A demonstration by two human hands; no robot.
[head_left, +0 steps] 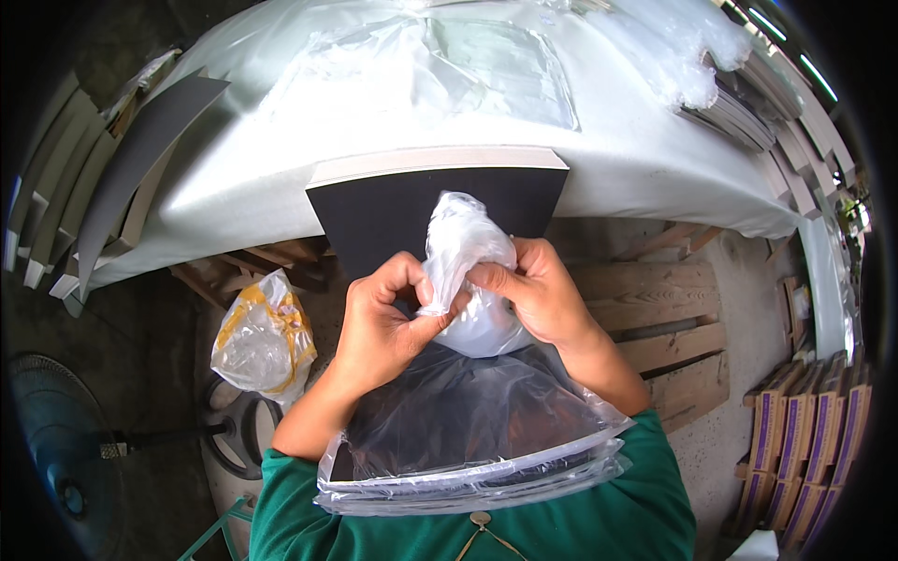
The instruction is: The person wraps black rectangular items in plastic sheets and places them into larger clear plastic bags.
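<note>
A bunched, translucent white plastic bag (465,229) is up between my hands. My left hand (388,313) pinches its lower left edge between thumb and fingers. On the other side, my right hand (538,290) grips the bag with thumb and fingers closed. A rounded, paler part of the plastic hangs below the fingers; whether anything is inside, I cannot tell. Under my wrists, against my body, lies a dark flat stack covered in clear plastic (449,411). Just beyond my hands, a thick black-faced stack with pale edges (369,215) rests at the table's near edge.
The table (234,182) has a pale cover and clear plastic sheets (505,70). Stacked boards stand left (140,159) and right (748,117). Below are a plastic bag with yellow tape (267,337), a fan (65,458), a wooden pallet (645,299) and stacked cartons (795,430).
</note>
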